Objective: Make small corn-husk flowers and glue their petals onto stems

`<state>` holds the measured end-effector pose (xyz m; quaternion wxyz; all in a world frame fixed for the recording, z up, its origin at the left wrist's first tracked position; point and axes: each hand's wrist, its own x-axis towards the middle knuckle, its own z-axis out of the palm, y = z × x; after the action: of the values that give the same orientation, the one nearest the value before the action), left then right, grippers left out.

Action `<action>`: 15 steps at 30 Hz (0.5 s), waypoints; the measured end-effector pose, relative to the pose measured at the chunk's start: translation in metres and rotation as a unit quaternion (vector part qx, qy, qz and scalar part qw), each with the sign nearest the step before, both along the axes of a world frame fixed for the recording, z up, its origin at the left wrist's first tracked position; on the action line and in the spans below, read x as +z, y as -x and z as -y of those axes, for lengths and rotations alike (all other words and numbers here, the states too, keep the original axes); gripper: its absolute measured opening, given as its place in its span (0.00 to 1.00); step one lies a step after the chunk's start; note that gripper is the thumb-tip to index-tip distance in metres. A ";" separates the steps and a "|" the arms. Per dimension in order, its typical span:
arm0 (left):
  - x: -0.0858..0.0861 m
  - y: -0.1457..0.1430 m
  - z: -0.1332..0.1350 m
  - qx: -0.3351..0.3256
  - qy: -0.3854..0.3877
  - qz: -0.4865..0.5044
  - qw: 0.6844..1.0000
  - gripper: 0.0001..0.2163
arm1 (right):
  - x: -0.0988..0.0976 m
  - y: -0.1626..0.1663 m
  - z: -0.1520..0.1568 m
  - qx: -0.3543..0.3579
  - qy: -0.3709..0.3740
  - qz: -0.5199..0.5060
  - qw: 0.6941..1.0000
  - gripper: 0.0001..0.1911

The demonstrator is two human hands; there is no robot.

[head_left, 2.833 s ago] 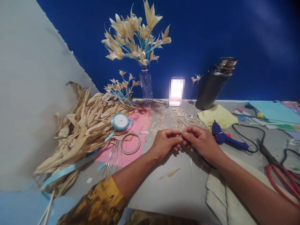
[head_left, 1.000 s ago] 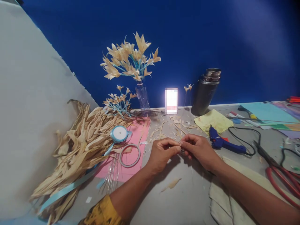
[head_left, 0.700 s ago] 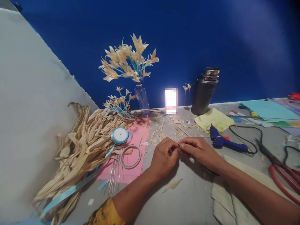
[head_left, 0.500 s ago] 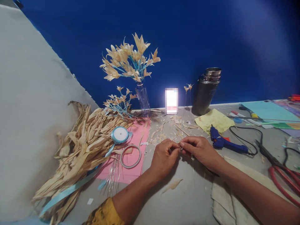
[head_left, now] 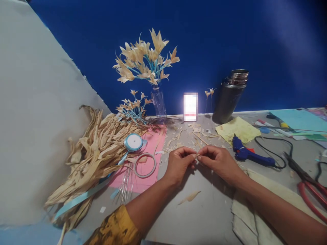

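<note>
My left hand and my right hand meet fingertip to fingertip over the grey table. Both are closed in a pinch on a tiny pale piece, mostly hidden by the fingers, so its kind cannot be made out. Husk scraps lie just beyond my fingers. On the table below the hands rests a loose husk piece. A blue glue gun lies to the right of my right hand. Left of my left hand is a roll of tape on pink paper.
Dried husks are heaped at left, with a blue ribbon spool on them. Husk flowers stand in a clear bottle. A dark flask, yellow paper, red-handled scissors and a cloth are at right.
The camera view has shifted a little, so the scene sits further right and slightly higher. My fingers have changed position slightly around the tiny piece, and both hands stay together.
</note>
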<state>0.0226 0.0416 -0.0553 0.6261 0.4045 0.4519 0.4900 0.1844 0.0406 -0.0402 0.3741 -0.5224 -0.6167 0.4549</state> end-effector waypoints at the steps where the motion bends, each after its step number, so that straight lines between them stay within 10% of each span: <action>1: -0.001 -0.001 0.000 -0.002 0.014 0.020 1.000 0.09 | 0.000 0.001 0.000 -0.004 -0.003 0.007 1.000 0.11; 15: 0.004 -0.003 0.006 -0.028 0.020 -0.007 0.999 0.10 | 0.004 0.003 0.002 -0.059 -0.036 0.075 0.995 0.08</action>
<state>0.0251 0.0354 -0.0509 0.6445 0.4075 0.4543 0.4606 0.1816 0.0383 -0.0367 0.3711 -0.5766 -0.6272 0.3693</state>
